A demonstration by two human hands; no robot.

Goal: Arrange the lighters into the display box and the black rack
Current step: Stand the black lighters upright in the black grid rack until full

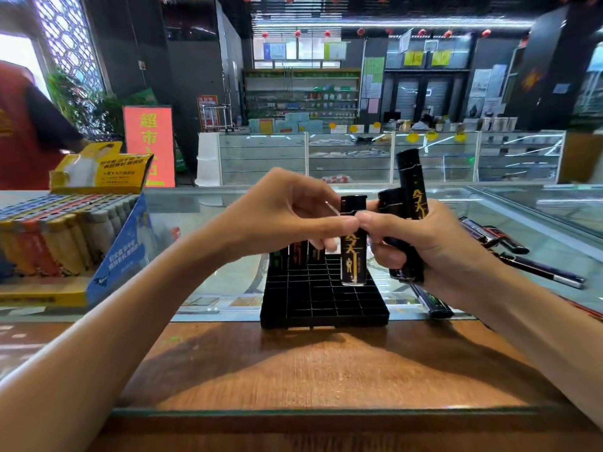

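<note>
Here, pinched upright in left hand [287, 213] just above the black rack [313, 305], one black lighter [353, 259]: light, stiff, probably slick, so grip its flat sides. Clamped in right hand [424, 246], several more lighters [411, 177].

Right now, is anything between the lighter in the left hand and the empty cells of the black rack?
Nothing visible. The lighter hangs upright over open cells of the black rack; the standing lighters sit to its left.

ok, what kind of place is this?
Probably a retail shop, at a sales counter: a glass counter in front, more glass showcases across the aisle with stocked shelves behind them, and a display box full of lighters.
</note>
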